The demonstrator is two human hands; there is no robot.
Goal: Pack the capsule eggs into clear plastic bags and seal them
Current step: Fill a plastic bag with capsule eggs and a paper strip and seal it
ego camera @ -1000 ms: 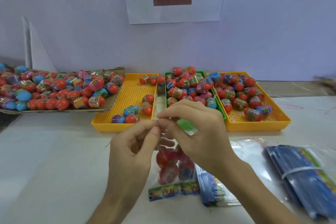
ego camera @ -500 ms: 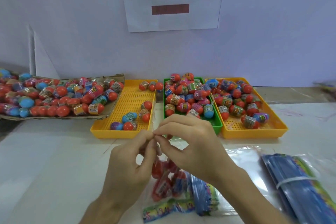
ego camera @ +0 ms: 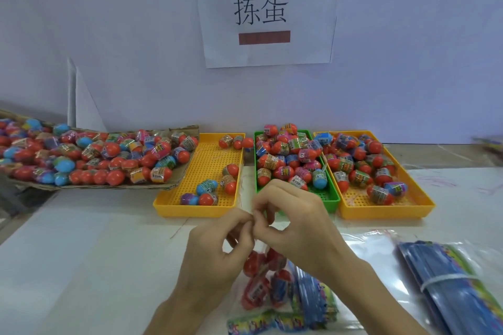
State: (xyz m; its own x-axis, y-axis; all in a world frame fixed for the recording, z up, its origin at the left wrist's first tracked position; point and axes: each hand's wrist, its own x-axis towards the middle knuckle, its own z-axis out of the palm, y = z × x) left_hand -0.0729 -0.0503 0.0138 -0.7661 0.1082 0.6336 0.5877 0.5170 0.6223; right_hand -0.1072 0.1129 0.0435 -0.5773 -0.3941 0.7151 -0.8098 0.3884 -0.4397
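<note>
Above the counter [ego camera: 81, 266], left hand [ego camera: 217, 255] and right hand [ego camera: 296, 223] pinch the clear bag [ego camera: 261, 280] top; their fingers hide its seal, capsule eggs [ego camera: 254, 264] hanging blurred below.

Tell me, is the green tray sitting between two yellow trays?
Yes. The green tray stands with one yellow tray on its left and another yellow tray on its right, all along the wall.

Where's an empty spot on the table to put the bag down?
Bare table lies left of the left hand, in front of the left yellow tray. The right side is crowded with the bundle of blue packets.
</note>
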